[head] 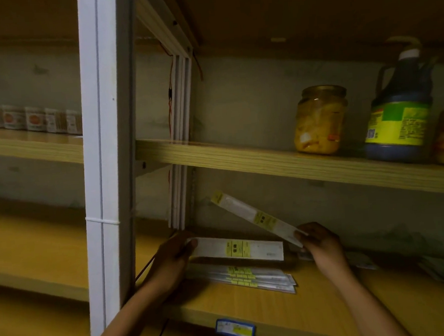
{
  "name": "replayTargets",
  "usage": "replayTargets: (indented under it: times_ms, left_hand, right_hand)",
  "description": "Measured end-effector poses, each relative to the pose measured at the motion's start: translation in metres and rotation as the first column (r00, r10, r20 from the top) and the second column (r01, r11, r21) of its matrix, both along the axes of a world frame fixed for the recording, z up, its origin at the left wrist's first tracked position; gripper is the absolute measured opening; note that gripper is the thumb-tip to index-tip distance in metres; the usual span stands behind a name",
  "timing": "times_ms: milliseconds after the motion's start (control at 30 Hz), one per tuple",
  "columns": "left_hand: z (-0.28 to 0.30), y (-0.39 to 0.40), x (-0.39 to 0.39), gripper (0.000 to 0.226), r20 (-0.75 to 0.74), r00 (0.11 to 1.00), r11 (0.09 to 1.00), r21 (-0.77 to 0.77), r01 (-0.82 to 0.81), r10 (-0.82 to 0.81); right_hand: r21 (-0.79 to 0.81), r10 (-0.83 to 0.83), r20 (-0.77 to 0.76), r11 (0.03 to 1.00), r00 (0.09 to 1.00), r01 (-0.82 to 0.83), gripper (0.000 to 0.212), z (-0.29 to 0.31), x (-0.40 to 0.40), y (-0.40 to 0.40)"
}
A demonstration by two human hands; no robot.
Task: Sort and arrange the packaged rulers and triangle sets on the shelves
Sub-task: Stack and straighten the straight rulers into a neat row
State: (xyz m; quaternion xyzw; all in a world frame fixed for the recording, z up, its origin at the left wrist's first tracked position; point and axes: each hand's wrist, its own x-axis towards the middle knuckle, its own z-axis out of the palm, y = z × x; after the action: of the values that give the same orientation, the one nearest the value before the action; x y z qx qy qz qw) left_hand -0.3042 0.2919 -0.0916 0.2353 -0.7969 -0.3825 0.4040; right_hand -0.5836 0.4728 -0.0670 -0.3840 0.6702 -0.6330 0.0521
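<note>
At the front edge of the lower shelf (290,317), nearest to me, a blue price tag (235,330) is clipped on. Just behind it, a flat stack of packaged rulers (251,276) lies on the shelf boards near the left end, their yellow labels lined up one over another.

My left hand (169,259) grasps the left end of a packaged ruler (240,248), fingers curled round its edge, holding it on its long side just above the stack and roughly level. My right hand (317,242) pinches the lower right end of a second packaged ruler (258,220), which tilts up and to the left, its yellow-tipped far end raised toward the back wall. The two packages do not touch as far as I can see.

To the right on the lower shelf lie more flat packets (440,268), too dim to make out.

The white upright post (104,175) stands at the shelf's left corner. On the upper shelf (267,162) a glass jar (319,120) of pale yellow contents sits toward the right, beside a dark bottle (399,110) with a green and yellow label. Far off on the left shelf (32,147) stands a row of small packets (33,119).
</note>
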Motion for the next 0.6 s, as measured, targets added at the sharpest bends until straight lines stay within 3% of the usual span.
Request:
replayTargets:
  times_ms: [233,433,600]
  left_hand:
    - [-0.0047,0.0006,-0.0009,0.016,0.244,0.969,0.987,-0.161,0.019,0.021]
    - [-0.0036,0.0078,-0.0057,0.017,0.295,0.929,0.907,-0.413,-0.086,0.222]
    - [-0.0097,0.0024,-0.0078,0.019,0.284,0.922,0.891,-0.439,-0.119,0.263]
  right_hand:
    - [0.009,0.005,-0.021,1.000,1.000,-0.004,0.007,-0.0041,-0.0027,0.0019]
    - [0.038,0.020,-0.047,0.999,0.999,-0.019,0.010,-0.0019,-0.0034,0.0031]
    - [0.073,0.065,-0.100,0.996,0.993,-0.058,0.014,0.0010,0.0011,0.0037]
